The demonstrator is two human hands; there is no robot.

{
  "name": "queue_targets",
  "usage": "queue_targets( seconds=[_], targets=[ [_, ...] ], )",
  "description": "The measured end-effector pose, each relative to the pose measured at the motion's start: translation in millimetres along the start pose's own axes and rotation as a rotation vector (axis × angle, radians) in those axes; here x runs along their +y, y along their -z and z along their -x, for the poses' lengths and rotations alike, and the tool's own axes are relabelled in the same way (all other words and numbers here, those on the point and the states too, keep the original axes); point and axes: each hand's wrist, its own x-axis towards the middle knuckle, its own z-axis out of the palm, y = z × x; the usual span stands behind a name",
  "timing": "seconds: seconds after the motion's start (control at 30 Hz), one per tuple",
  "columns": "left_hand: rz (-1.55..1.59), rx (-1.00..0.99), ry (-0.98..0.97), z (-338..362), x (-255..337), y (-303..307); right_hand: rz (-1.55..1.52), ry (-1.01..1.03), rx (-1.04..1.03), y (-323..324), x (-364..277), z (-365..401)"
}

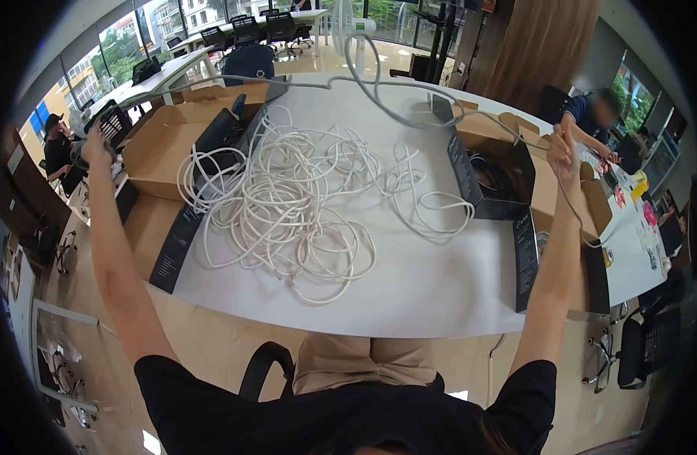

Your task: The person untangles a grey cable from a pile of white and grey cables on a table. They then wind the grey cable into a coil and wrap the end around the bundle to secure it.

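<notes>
A grey cable point(287, 83) stretches across in the air between my two raised hands, with a loose loop near the middle. My left hand point(96, 149), out at the far left, is closed around the cable, and some grey coils appear to hang beside it. On the right, my right hand point(563, 158) pinches the other part of the cable, and its tail hangs past my forearm. Below the cable, a tangled heap of white cables point(295, 189) lies on the white table point(416, 288), with a smaller white cable loop point(432, 205) to its right.
Open cardboard boxes point(155, 152) with black outsides line the table's left side. At right, an open box point(532, 171) holds dark coiled cable point(491, 178). One person point(591, 114) sits beyond the right boxes, another point(58, 152) at far left. A fan point(356, 26) stands behind the table.
</notes>
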Motion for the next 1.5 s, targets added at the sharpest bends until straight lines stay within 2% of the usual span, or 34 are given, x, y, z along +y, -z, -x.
queue_targets(
  seconds=[0.07, 0.1, 0.13, 0.2, 0.23, 0.33, 0.37, 0.47, 0.53, 0.57, 0.6, 0.67, 0.77, 0.8, 0.83, 0.9, 0.97, 1.0, 1.03, 1.07, 1.1, 1.13, 1.17, 1.2, 1.23, 1.27, 1.3, 1.33, 1.43, 1.5],
  targets=[
    [0.023, -0.085, 0.035, -15.5, 19.4, 40.3, 0.300, -0.083, 0.162, 14.6, -9.2, 10.5],
    [0.020, -0.069, 0.030, -50.2, 17.8, 78.6, 0.387, -0.077, 0.397, 9.5, -3.6, 12.7],
    [0.013, -0.053, 0.032, -83.1, 14.9, 118.6, 0.341, -0.063, 0.474, 10.6, -1.5, 15.8],
    [-0.114, 0.097, 0.061, -99.3, 32.5, 164.2, 0.244, -0.038, 0.635, 15.7, 1.3, 22.4],
    [-0.156, 0.173, 0.065, -107.0, 38.4, 189.4, 0.423, -0.161, 0.632, 17.8, 7.3, 20.2],
    [-0.168, 0.295, 0.022, -93.8, 65.0, 239.4, 0.593, -0.316, 0.566, 12.4, 17.4, 4.2],
    [-0.200, 0.264, -0.002, -75.7, 77.5, 241.1, 0.796, -0.431, 0.645, 1.1, 21.8, -5.2],
    [-0.236, 0.156, -0.057, -7.0, 112.1, 215.8, 1.098, -0.681, 0.616, -24.5, 46.1, -37.0],
    [-0.165, 0.085, -0.059, 14.6, 121.6, 206.3, 1.227, -0.758, 0.532, -24.3, 58.0, -55.1],
    [-0.168, 0.117, -0.110, 40.7, 127.8, 183.6, 1.305, -0.817, 0.567, -31.7, 61.8, -67.3],
    [-0.139, 0.084, -0.103, 33.3, 130.6, 191.5, 1.409, -0.867, 0.556, -22.7, 63.4, -75.7],
    [-0.065, 0.027, -0.091, 16.2, 134.1, 217.4, 1.436, -1.036, 0.471, -44.3, 75.5, -87.0],
    [-0.245, -0.094, 0.026, 63.6, 148.7, 196.9, 1.455, -1.183, 0.383, -64.6, 102.1, -96.1],
    [-0.303, -0.112, 0.067, 88.8, 154.4, 184.8, 1.420, -1.185, 0.384, -70.3, 109.6, -97.4],
    [-0.378, -0.098, 0.134, 139.2, 164.8, 146.8, 1.384, -1.187, 0.382, -75.8, 117.5, -97.6],
    [-0.516, -0.288, 0.107, 170.6, 168.9, 129.8, 1.389, -1.198, 0.370, -83.0, 129.9, -97.3],
    [-0.551, -0.476, 0.084, 193.2, 168.4, 115.5, 1.652, -1.186, 0.395, -63.4, 128.4, -107.9],
    [-0.543, -0.504, 0.060, 230.0, 172.7, 84.7, 1.787, -1.173, 0.403, -58.0, 126.8, -114.1],
    [-0.539, -0.530, 0.039, 257.0, 177.1, 59.6, 2.008, -0.572, 0.469, -80.2, 133.3, -106.1],
    [-0.559, -0.588, 0.053, 246.6, 168.7, 63.8, 2.071, -0.502, 0.415, -100.7, 134.3, -108.2],
    [-0.570, -0.566, -0.004, 269.5, 169.5, 40.6, 2.130, -0.426, 0.362, -122.0, 132.9, -113.4],
    [-0.530, -0.658, 0.010, 273.4, 165.9, 30.7, 2.190, -0.339, 0.310, -147.3, 131.9, -120.6],
    [-0.486, -0.746, 0.019, 276.5, 161.7, 22.1, 2.102, -0.374, 0.412, -186.6, 146.1, -120.7],
    [-0.446, -0.767, 0.043, 286.3, 159.9, 8.6, 1.881, -0.082, 0.286, -211.0, 165.5, -114.4],
    [-0.408, -0.791, 0.068, 298.2, 159.0, -6.0, 1.787, -0.128, 0.224, -240.7, 180.4, -111.6],
    [-0.413, -0.842, 0.061, 309.8, 158.7, -19.2, 1.363, -0.046, 0.045, -256.6, 201.7, -105.0],
    [-0.421, -0.897, 0.055, 321.5, 158.3, -32.1, 1.113, -0.067, -0.037, -268.6, 226.2, -100.5],
    [-0.428, -0.956, 0.052, 332.8, 157.2, -43.1, 1.010, -0.039, -0.148, -278.7, 254.7, -91.1],
    [-0.431, -0.948, -0.064, 360.2, 144.0, -69.2, 0.795, -0.204, -0.217, -316.2, 289.3, -63.0],
    [-0.355, -0.987, -0.030, 378.9, 145.4, -78.8, 0.462, -0.438, -0.282, -335.2, 278.6, -55.4]
  ],
)
